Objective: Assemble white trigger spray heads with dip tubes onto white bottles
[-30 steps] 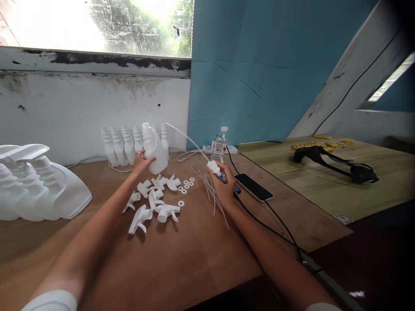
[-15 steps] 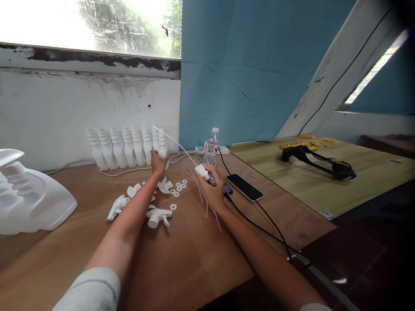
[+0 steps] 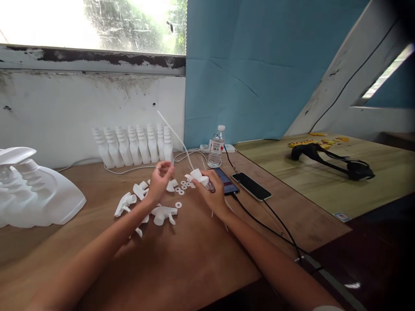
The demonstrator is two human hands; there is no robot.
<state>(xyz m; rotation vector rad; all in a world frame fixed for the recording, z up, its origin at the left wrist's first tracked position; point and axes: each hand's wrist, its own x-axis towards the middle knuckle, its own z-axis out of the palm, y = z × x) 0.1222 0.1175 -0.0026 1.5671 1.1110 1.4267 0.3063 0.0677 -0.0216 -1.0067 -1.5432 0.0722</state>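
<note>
My right hand point(image 3: 212, 188) is closed round a white trigger spray head point(image 3: 198, 176), whose thin dip tube point(image 3: 175, 134) points up and to the left. A dark, shiny piece that I cannot make out shows under the spray head in the same hand. Fingers loosely bent and holding nothing, my left hand point(image 3: 161, 179) hovers in front of a row of white bottles point(image 3: 132, 147) by the wall. Several loose trigger spray heads point(image 3: 163, 214) lie below and beside it. White ring washers point(image 3: 178, 205) are scattered between the hands, and loose tubes lie partly hidden under my right arm.
White bottles point(image 3: 48, 194) lie on the left. A water bottle point(image 3: 216, 149), a phone point(image 3: 226, 180) and a second phone point(image 3: 251, 185) with black cables are right of my hands. A black strap-like headset point(image 3: 333, 162) rests on the adjoining table.
My left hand has let go of the end bottle in the row and come back toward me. The spray head in my right hand has turned, its tube now steeper.
</note>
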